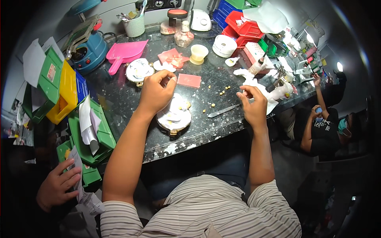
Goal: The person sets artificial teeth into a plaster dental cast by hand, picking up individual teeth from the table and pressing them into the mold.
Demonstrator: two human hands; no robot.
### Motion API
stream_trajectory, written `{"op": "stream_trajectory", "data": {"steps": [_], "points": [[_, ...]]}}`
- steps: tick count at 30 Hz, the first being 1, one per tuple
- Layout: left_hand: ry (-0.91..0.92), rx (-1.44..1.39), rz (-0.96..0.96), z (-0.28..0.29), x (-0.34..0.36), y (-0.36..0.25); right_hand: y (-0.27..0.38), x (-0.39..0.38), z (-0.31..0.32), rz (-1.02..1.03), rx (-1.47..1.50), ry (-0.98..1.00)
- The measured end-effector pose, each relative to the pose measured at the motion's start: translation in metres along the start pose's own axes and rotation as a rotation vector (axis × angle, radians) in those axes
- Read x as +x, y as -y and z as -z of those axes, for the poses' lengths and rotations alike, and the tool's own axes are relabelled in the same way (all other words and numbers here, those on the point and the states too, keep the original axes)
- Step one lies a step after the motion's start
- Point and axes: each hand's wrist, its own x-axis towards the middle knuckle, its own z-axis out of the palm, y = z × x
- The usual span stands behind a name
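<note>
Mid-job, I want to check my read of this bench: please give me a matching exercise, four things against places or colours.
Things:
1. metal tool
2. pink slab
3. cup
4. dustpan

Places or colours:
A. just right of the blue machine
B. pale yellow
C. just left of the wearer's right hand
D. just right of the wearer's left hand

Pairs: 1-C, 2-D, 3-B, 4-A
</note>
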Motion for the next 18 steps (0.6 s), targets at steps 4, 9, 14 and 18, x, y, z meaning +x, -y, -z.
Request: {"op": "stream_trajectory", "data": {"steps": [4, 9, 14, 18], "points": [[0.032, -0.003, 0.054, 0.000, -0.001, 0.001, -0.022, 0.019, -0.019, 0.112, -0.096, 0.123], [0.025, -0.017, 0.077, -0.003, -0.003, 0.001, -0.023, 0.026, -0.028, 0.047, -0.126, 0.210], [0.032, -0.017, 0.092, -0.003, -0.003, 0.000, 0.007, 0.013, -0.025, -0.222, 0.392, 0.172], [0.047, -0.003, 0.074, -0.002, -0.003, 0.001, 0.030, 0.002, -0.022, -0.427, 1.272, 0.358]]}}
